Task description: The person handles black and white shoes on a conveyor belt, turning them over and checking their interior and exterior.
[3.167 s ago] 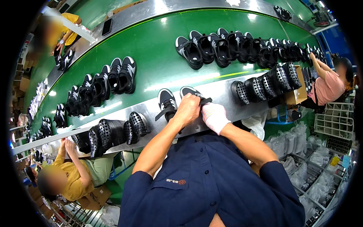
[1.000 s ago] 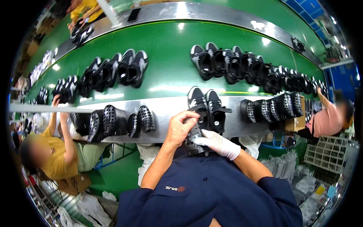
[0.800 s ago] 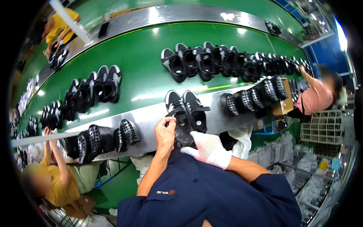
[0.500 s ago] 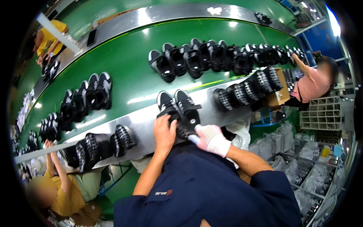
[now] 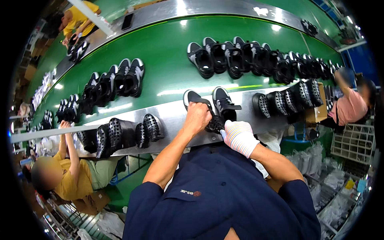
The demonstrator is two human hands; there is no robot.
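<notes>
Two black-and-grey shoes stand side by side in front of me on the steel ledge, toes pointing away: the left shoe (image 5: 192, 96) and the right shoe (image 5: 222, 100). My bare left hand (image 5: 198, 117) is closed over the left shoe's opening and strap, covering much of it. Wearing a white glove with coloured stripes, my right hand (image 5: 239, 138) is closed at the near end of a black studded piece (image 5: 216, 124). That piece lies between my hands at the left shoe's heel. My fingers hide how it meets the shoe.
Rows of similar shoes (image 5: 200, 60) stand on the green belt (image 5: 164, 64). Black studded shoe-shaped pieces (image 5: 152, 127) line the steel ledge (image 5: 176, 116) on both sides. A co-worker in yellow (image 5: 72, 176) sits at left; another in pink (image 5: 350, 108) is at right, by a cardboard box (image 5: 316, 114).
My left hand has gone from resting with spread fingers beside the left shoe to a closed grip over its opening. My right hand stays near the heel. The view has shifted.
</notes>
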